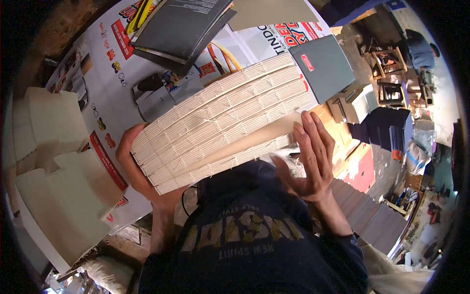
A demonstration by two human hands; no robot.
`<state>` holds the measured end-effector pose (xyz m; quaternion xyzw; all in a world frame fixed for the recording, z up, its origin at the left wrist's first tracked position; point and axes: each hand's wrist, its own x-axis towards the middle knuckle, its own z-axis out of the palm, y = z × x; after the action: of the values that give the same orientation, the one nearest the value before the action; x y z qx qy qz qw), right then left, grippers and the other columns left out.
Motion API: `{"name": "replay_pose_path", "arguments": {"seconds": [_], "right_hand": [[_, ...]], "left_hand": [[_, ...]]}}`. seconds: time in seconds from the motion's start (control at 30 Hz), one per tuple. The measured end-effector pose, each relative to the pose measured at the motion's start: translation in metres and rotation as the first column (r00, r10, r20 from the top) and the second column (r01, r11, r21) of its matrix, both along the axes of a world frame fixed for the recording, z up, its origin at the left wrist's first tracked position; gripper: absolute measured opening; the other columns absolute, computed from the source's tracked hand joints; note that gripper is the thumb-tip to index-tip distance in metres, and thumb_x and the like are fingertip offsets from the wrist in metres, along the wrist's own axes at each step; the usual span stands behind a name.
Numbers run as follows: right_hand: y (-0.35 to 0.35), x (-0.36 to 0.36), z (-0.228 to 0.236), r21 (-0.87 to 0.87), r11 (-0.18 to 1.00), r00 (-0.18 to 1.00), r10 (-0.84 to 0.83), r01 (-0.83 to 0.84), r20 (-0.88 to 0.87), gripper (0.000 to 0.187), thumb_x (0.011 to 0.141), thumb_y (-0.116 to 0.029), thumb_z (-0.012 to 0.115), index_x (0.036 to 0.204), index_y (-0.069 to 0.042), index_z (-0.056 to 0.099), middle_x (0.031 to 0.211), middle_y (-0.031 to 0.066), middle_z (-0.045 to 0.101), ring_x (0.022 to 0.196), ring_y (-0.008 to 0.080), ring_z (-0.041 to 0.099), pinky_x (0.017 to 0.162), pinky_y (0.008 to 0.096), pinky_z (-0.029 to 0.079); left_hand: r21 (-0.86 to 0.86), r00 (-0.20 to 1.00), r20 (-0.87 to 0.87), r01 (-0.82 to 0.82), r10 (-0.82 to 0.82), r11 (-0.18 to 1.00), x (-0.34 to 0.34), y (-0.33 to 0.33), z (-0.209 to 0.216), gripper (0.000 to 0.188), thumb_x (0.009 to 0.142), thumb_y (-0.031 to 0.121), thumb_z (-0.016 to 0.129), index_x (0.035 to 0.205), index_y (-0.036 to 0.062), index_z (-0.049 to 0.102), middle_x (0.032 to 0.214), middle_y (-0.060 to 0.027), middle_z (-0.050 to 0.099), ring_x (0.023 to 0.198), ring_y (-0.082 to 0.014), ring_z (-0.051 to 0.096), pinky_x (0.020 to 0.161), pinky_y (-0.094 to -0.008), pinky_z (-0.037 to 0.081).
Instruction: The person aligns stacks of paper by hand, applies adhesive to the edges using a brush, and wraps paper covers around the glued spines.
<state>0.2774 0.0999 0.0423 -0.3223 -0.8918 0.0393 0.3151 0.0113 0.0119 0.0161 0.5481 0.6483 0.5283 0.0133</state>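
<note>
A thick bundle of sewn book blocks point(220, 112), pale cream with rows of stitching across the folded spines, lies tilted before me with the spines facing up. My left hand point(134, 164) wraps around its left end, closed on it; part of the fingers are hidden underneath. At the right end is my right hand point(311, 157), fingers stretched out and thumb apart, fingertips touching the corner by the nearest block. That block point(230, 161) stands slightly apart from the others, with a wedge-shaped gap between. Beyond the far right corner sits a dark grey-green book cover point(320, 68).
Dark covers or folders point(181, 29) and a yellow cutter point(141, 17) lie on the printed table sheet point(98, 63). Cream paper stacks point(68, 196) stand at left. Grey stacks point(369, 213), dark blue stacks point(387, 127) and wooden stools point(389, 63) are at right. Another person point(420, 49) is far right.
</note>
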Motion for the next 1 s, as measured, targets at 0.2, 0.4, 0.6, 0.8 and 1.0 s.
{"name": "replay_pose_path", "arguments": {"seconds": [0.2,0.4,0.6,0.8,1.0], "right_hand": [[0.006,-0.015,0.024,-0.035,0.999,1.000,-0.005,0.006,0.024,0.054,0.070,-0.019,0.087,0.117,-0.002,0.066,0.117,0.0119,0.066,0.104,0.0282,0.063,0.090,0.0405,0.041],[-0.025,-0.051,0.023,0.002,0.996,0.996,0.092,-0.092,0.021,0.051,0.074,-0.033,0.085,0.115,-0.006,0.071,0.108,0.0103,0.066,0.106,0.0257,0.061,0.094,0.0415,0.035],[-0.054,-0.080,0.019,-0.001,0.938,0.938,0.346,-0.346,0.001,0.041,0.083,-0.025,0.067,0.121,-0.012,0.069,0.128,0.0060,0.064,0.121,0.0225,0.056,0.093,0.0387,0.037],[-0.002,-0.036,0.028,-0.052,0.997,0.990,0.056,-0.063,-0.125,0.055,0.082,-0.034,0.076,0.122,0.001,0.064,0.121,0.0148,0.068,0.116,0.0281,0.064,0.096,0.0417,0.041],[0.008,-0.006,0.020,-0.047,0.997,0.997,-0.061,0.063,0.056,0.079,0.067,-0.038,0.089,0.127,0.005,0.058,0.117,0.0159,0.066,0.109,0.0286,0.061,0.094,0.0394,0.038]], "left_hand": [[0.034,0.997,0.055,-0.061,0.059,0.998,0.004,-0.006,-0.001,0.089,0.070,0.038,0.090,0.134,-0.0013,0.042,0.119,-0.0153,0.054,0.109,-0.0256,0.058,0.091,-0.0415,0.047],[0.039,1.000,-0.016,-0.025,0.025,0.999,0.001,-0.002,0.000,0.088,0.069,0.035,0.091,0.134,-0.0029,0.045,0.122,-0.0169,0.055,0.108,-0.0252,0.058,0.092,-0.0388,0.047],[0.045,0.962,0.274,0.006,-0.018,0.999,0.001,-0.009,-0.006,0.089,0.075,0.051,0.082,0.133,-0.0043,0.043,0.121,-0.0170,0.053,0.109,-0.0281,0.057,0.088,-0.0407,0.050],[0.027,0.990,0.056,-0.128,0.126,0.991,0.007,-0.003,-0.007,0.089,0.067,0.047,0.088,0.131,-0.0003,0.047,0.123,-0.0157,0.053,0.110,-0.0291,0.058,0.092,-0.0432,0.048],[-0.025,0.992,0.027,-0.123,0.124,0.992,0.004,-0.008,-0.007,0.091,0.071,0.046,0.087,0.135,-0.0011,0.043,0.125,-0.0149,0.053,0.112,-0.0281,0.057,0.095,-0.0419,0.046]]}}
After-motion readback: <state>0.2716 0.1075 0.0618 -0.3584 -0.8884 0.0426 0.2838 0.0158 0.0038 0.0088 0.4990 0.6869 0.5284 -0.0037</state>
